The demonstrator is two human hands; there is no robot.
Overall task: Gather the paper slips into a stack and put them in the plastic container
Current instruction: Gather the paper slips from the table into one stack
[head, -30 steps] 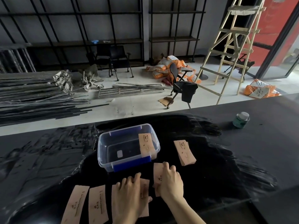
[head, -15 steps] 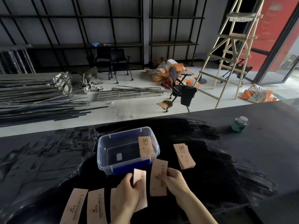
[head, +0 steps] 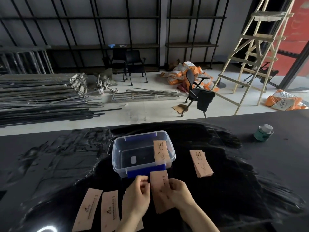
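Note:
A clear plastic container [head: 117,158] with blue latches stands on the black table, one tan paper slip [head: 161,151] leaning inside its right end. Just in front of it, my left hand [head: 138,196] and my right hand [head: 179,192] hold a small stack of tan slips [head: 160,190] between them, raised a little off the table. Two slips [head: 87,209] [head: 109,210] lie flat at the front left, and another slip [head: 124,208] is partly hidden under my left wrist. A short pile of slips [head: 201,163] lies to the right of the container.
A green jar with a white lid [head: 263,132] stands at the table's far right. Beyond the table's far edge lie metal rods, chairs, orange sacks and a wooden ladder on the floor.
My hands lifted one slip each from the table and brought them together into one stack held in front of the container.

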